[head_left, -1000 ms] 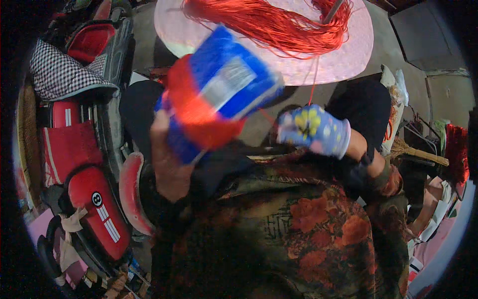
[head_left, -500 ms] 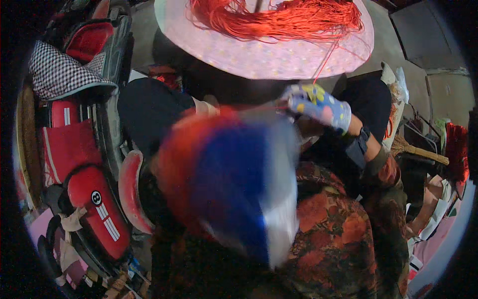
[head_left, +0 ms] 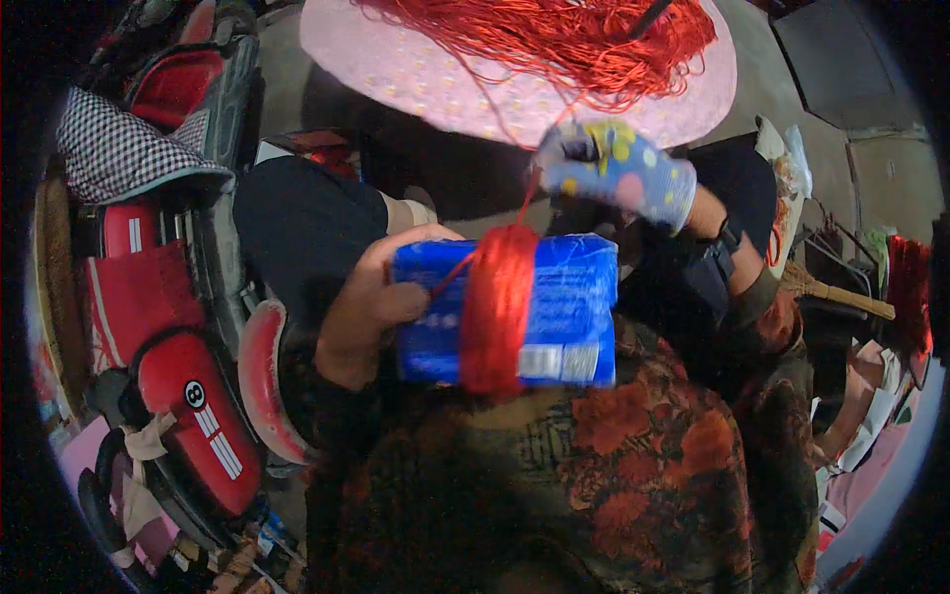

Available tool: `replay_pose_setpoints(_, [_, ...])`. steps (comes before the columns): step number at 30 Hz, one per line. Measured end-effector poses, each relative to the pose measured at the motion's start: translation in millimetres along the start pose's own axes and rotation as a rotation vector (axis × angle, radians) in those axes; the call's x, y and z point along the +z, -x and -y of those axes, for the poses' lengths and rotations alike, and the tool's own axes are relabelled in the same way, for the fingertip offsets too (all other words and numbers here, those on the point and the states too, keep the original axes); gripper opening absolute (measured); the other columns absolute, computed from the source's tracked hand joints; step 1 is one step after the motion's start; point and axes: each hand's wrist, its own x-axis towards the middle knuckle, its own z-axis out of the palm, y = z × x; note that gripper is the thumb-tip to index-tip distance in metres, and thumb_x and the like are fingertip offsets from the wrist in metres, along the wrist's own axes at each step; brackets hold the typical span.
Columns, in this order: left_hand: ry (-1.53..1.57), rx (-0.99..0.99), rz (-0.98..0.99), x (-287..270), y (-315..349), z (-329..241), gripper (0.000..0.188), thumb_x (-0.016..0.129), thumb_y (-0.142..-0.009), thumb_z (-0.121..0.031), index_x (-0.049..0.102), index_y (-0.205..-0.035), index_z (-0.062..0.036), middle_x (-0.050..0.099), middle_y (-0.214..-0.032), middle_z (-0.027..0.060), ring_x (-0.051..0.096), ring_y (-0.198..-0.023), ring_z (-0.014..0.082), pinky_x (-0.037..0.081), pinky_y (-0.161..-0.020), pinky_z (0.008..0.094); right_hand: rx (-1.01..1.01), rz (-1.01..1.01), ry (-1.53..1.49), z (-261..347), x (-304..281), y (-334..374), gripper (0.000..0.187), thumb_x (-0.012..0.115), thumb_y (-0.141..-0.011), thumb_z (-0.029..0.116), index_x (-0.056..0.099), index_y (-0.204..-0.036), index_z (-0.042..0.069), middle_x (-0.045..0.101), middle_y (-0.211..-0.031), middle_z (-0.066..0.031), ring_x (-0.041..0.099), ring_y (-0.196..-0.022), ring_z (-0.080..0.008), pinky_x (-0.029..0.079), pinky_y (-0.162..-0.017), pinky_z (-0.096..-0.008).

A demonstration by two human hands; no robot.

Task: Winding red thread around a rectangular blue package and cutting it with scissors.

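Note:
My bare left hand point(head_left: 368, 305) grips the left end of a blue rectangular packet point(head_left: 574, 297), thumb on its upper face. A thick band of red cord point(head_left: 498, 307) is wound round the packet's middle. From the band a single strand rises to my right hand point(head_left: 616, 168), which wears a blue dotted glove and pinches the cord with fingers closed. Beyond it, the strand runs on toward a big loose skein of red cord point(head_left: 554, 45) on a round pink-covered table point(head_left: 435, 84).
A dark rod point(head_left: 648, 18) stands up in the skein. To the left are a red-seated vehicle point(head_left: 193, 426) and a checkered cloth point(head_left: 129, 148). At right lie a straw broom point(head_left: 841, 297) and piled papers point(head_left: 871, 406). My knees flank the packet.
The packet was a blur in mid-turn; now it faces up steadier with the cord band in plain view. My gloved hand has shifted slightly left and up. The skein has spread on the table.

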Motion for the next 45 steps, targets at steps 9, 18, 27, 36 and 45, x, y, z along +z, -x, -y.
replay_pose_setpoints(9, [-0.278, 0.241, -0.513, -14.7, -16.5, 9.5, 0.043, 0.068, -0.084, -0.026, 0.056, -0.118, -0.0017, 0.061, -0.103, 0.0026, 0.059, -0.092, 0.0101, 0.049, -0.083, 0.0272, -0.47, 0.192, 0.448, 14.7, 27.9, 26.6, 0.025, 0.061, -0.089, 0.028, 0.06, -0.085, 0.004, 0.061, -0.075, -0.0108, 0.063, -0.068, -0.0278, 0.05, -0.061, -0.0348])
replay_pose_setpoints(18, [-0.167, 0.09, 0.223, 20.6, -7.3, -24.7, 0.056, 0.078, -0.072, -0.035, 0.058, -0.114, -0.0038, 0.062, -0.097, 0.003, 0.06, -0.086, 0.0133, 0.049, -0.081, 0.0293, -0.062, 0.075, -0.06, -2.7, -6.5, 4.4, 0.022, 0.058, -0.092, 0.024, 0.064, -0.094, 0.003, 0.066, -0.087, -0.007, 0.061, -0.078, -0.0167, 0.048, -0.072, -0.0306])
replay_pose_setpoints(27, [-0.053, 0.314, -0.468, 2.8, -14.3, -13.6, 0.05, 0.063, -0.087, -0.035, 0.054, -0.122, -0.0013, 0.057, -0.116, 0.0111, 0.06, -0.093, 0.0205, 0.05, -0.083, 0.0369, -0.343, 0.169, 0.522, 25.4, 28.4, 40.8, 0.016, 0.056, -0.091, 0.021, 0.063, -0.089, 0.007, 0.065, -0.077, -0.0131, 0.064, -0.073, -0.0325, 0.05, -0.063, -0.0374])
replay_pose_setpoints(36, [0.048, -0.008, -0.034, -2.1, -2.4, 1.0, 0.06, 0.08, -0.071, -0.03, 0.055, -0.117, -0.0023, 0.064, -0.101, 0.0051, 0.063, -0.089, 0.0164, 0.053, -0.081, 0.0312, -0.041, 0.039, 0.084, 13.0, -2.2, -5.9, 0.021, 0.062, -0.088, 0.025, 0.065, -0.093, 0.005, 0.067, -0.084, -0.0078, 0.063, -0.074, -0.0229, 0.048, -0.069, -0.0323])
replay_pose_setpoints(45, [-0.287, 0.245, -0.526, -4.5, -20.9, 1.6, 0.044, 0.071, -0.082, -0.02, 0.055, -0.118, -0.0007, 0.062, -0.103, 0.0059, 0.06, -0.09, 0.0148, 0.05, -0.081, 0.0296, -0.354, 0.212, 0.582, 34.1, 21.9, 35.9, 0.023, 0.063, -0.082, 0.02, 0.061, -0.103, 0.01, 0.066, -0.082, -0.013, 0.063, -0.076, -0.0364, 0.052, -0.069, -0.042])
